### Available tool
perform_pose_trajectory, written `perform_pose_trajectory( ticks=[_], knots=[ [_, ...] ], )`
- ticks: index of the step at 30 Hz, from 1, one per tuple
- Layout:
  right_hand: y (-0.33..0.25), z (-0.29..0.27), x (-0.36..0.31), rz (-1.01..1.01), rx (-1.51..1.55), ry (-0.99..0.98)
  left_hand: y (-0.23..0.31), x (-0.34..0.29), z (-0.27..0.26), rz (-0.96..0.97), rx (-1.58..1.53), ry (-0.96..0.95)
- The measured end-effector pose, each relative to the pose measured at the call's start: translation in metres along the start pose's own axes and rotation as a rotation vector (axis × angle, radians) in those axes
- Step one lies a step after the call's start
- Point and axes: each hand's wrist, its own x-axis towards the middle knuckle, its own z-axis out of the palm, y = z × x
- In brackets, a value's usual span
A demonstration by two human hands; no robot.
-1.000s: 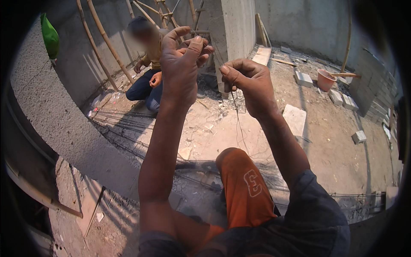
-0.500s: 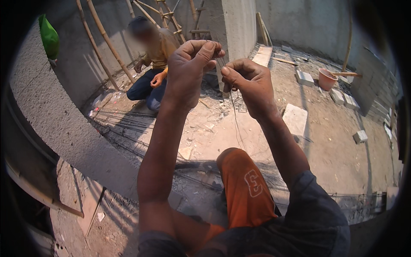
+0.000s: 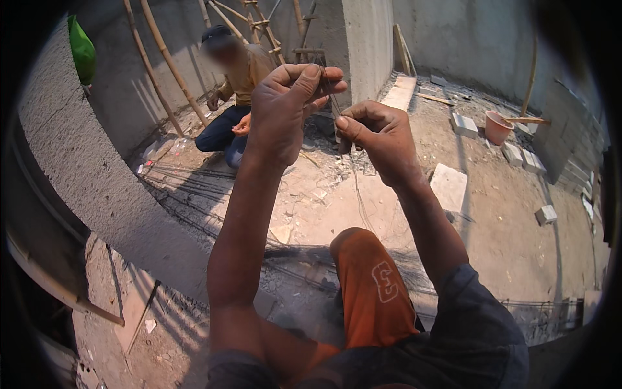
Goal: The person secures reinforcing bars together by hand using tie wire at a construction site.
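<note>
On the left, a rough concrete ledge point(image 3: 84, 155), bamboo poles point(image 3: 170, 61) and a crouching co-worker point(image 3: 253, 74) are seen; on the right, a pink bucket point(image 3: 499, 129) is placed near pale blocks point(image 3: 464, 125), and the ground below is partly hidden by the forearms and the orange-clad knee point(image 3: 369, 285). Strands of thin wire point(image 3: 357, 185) are stretched between the raised hands and hung below the right. The wire is pinched by thumb and forefinger of the left hand point(image 3: 278, 113), its other fingers being loosely extended, and by those of the right hand point(image 3: 385, 139).
</note>
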Motion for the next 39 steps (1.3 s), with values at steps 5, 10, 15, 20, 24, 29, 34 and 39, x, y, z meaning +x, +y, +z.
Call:
perform_pose_trajectory(
  ticks=[5,10,15,20,24,29,34,39],
  knots=[
    [0.001,-0.001,0.001,-0.016,-0.009,-0.007,0.002,-0.002,-0.001,0.009,-0.003,-0.017],
    [-0.004,0.001,-0.001,-0.008,-0.113,-0.021,0.002,-0.002,-0.005,0.0,-0.005,-0.041],
    [-0.006,-0.001,0.0,0.01,-0.147,-0.04,0.004,-0.002,-0.005,-0.043,0.009,-0.024],
    [-0.001,0.001,-0.002,-0.009,-0.133,-0.028,0.003,-0.003,-0.008,-0.066,0.015,-0.022],
    [-0.001,0.001,-0.003,-0.012,-0.12,-0.033,0.003,-0.003,-0.008,-0.061,-0.011,-0.017],
    [-0.003,0.0,-0.004,-0.009,-0.162,-0.031,0.0,0.001,-0.011,0.018,0.096,-0.025],
    [0.001,0.0,-0.004,0.008,-0.15,-0.039,0.001,0.001,-0.013,0.142,0.231,-0.036],
    [0.003,0.0,-0.001,0.021,-0.12,-0.046,0.001,0.002,-0.017,0.116,0.221,-0.046]
  ],
)
